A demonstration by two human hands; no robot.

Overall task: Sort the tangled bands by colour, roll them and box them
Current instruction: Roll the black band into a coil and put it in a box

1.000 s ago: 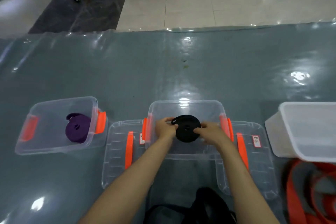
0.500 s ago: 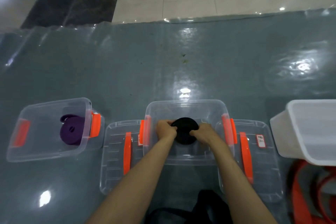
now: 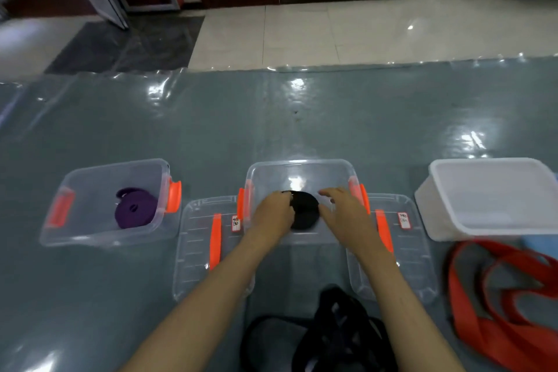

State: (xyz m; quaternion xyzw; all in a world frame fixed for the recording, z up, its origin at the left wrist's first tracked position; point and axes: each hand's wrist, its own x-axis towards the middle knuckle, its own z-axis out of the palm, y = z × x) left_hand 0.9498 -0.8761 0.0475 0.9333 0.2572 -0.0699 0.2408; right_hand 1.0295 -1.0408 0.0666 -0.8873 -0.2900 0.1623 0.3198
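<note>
The fingers [image 3: 285,199] of the left hand [image 3: 273,214] are curled on the left edge of the rolled black band [image 3: 305,211] and hold it, while the right hand [image 3: 344,214] is just beside the roll on its right, its fingers spread and relaxed, holding nothing. The roll lies flat inside the middle clear box [image 3: 299,169], which has orange latches. On each side of this box a clear lid [image 3: 196,250] with an orange strip lies flat, and the second lid [image 3: 410,266] is under the right forearm. Further left, a second clear box [image 3: 90,235] holds a rolled purple band [image 3: 134,211]. On the right stands a white tub [image 3: 453,214], and near it loose red bands [image 3: 495,311] lie in loops. Loose black bands [image 3: 332,332] lie between the forearms. All rest on a grey floor mat [image 3: 211,130] under glossy plastic film; behind it are pale floor tiles [image 3: 332,36] and a dark door frame. Compared with half a second ago, the right hand has let go of the black roll and opened, and the left hand keeps its hold.
</note>
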